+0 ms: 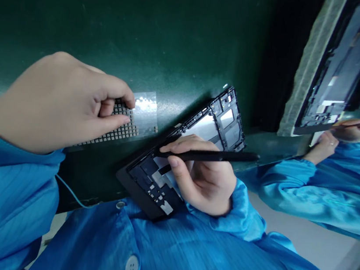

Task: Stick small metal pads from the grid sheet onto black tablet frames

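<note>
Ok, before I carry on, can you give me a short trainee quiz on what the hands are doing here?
1. Choose: the right hand holds
a) a cup
b) a slim black tool
c) a roll of tape

2. True or false: the left hand is inside a pocket.

3. Fill in: the black device casing lies under the ____ hand.

Key:
1. b
2. False; it is at the gridded sheet.
3. right

Left hand (69, 103) curls, knuckles up; right hand (203, 187) pinches (palm partly upturned), other fingers apparently folded.
</note>
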Available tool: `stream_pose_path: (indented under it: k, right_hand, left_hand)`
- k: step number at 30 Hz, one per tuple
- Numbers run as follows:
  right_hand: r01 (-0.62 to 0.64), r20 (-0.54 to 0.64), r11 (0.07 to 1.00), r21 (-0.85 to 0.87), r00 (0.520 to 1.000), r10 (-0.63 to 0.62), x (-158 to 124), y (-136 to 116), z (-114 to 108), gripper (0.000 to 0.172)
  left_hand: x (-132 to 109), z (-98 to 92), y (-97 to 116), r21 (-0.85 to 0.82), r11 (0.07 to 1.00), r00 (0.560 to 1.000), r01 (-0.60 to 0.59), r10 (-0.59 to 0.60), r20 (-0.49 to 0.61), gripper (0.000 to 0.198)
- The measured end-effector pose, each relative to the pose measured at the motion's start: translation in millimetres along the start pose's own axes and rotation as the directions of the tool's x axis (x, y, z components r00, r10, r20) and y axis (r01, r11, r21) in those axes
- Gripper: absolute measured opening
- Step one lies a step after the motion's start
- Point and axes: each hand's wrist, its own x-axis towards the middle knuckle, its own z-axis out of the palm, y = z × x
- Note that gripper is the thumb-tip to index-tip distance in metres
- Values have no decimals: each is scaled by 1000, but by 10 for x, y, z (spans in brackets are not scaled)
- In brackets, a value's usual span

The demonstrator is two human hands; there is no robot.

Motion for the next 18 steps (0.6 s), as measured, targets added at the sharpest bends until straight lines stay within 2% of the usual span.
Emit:
stream_pose_path:
  k: [2, 4, 7, 9, 12, 14, 18]
  right_hand:
    - [72, 41, 994, -79, 997, -68, 11, -25, -44, 37]
    - [101, 44, 991, -86, 994, -98, 84, -29, -114, 36]
    - [28, 54, 999, -36, 998, -26, 344, 26, -219, 26]
    - [-13, 138, 1000, -27, 990, 16, 578, 97, -248, 18]
    - [21, 296, 999, -32, 955, -10, 860, 216, -218, 11]
    - [49, 363, 998, -37, 931, -32, 941, 277, -183, 13]
    - [27, 394, 999, -37, 919, -10, 917, 317, -159, 15]
  left_hand:
    - [0, -2, 3, 17, 1000, 1000, -10, 10, 1, 75]
    - [1, -4, 2, 48, 999, 1000, -20, 19, 16, 63]
    - [7, -12, 1, 79, 996, 999, -28, 25, 31, 46]
    - [11, -22, 3, 79, 996, 999, -29, 26, 42, 39]
    - [12, -29, 7, 66, 997, 998, -38, 34, 56, 39]
    - [14, -23, 4, 52, 998, 998, -44, 42, 41, 44]
    - [19, -7, -5, 12, 998, 998, -61, 61, 20, 54]
